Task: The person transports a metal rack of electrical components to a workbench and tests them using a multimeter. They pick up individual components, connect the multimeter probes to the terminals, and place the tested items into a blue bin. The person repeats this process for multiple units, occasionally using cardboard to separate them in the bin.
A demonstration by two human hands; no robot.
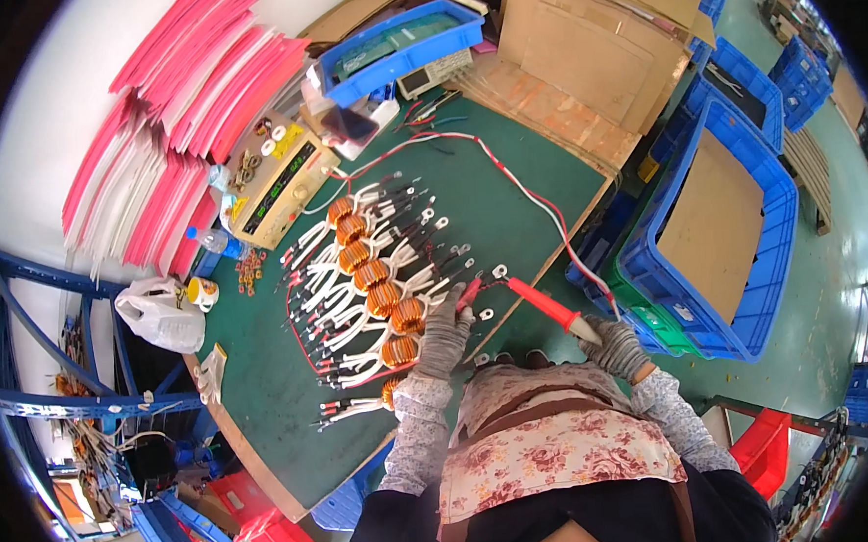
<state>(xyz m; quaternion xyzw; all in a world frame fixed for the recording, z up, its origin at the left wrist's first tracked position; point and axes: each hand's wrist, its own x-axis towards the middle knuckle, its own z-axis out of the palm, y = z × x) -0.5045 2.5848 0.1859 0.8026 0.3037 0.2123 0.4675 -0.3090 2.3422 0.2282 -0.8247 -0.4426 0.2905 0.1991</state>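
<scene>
My right hand (615, 349), in a grey glove, is closed around the pale end of a red test probe (546, 302). A red-and-white cable (514, 174) runs from the probe over the bench. The probe tip points left, close to a ring-shaped cable lug (499, 271). My left hand (444, 341), also gloved, is closed on a red clip-like piece (470, 294) by the lead ends; its exact kind is partly hidden. Beside that hand, copper-wound ring coils (382, 299) lie in a row, with white sleeved leads (339, 322) and lugs to both sides.
A beige meter (282, 188) with a lit green display stands at the back left of the green bench (296, 455). Pliers (433, 122) lie at the back. Blue crates (712, 232) stand to the right. Near the left edge are a plastic bag (161, 315) and a glove (212, 373).
</scene>
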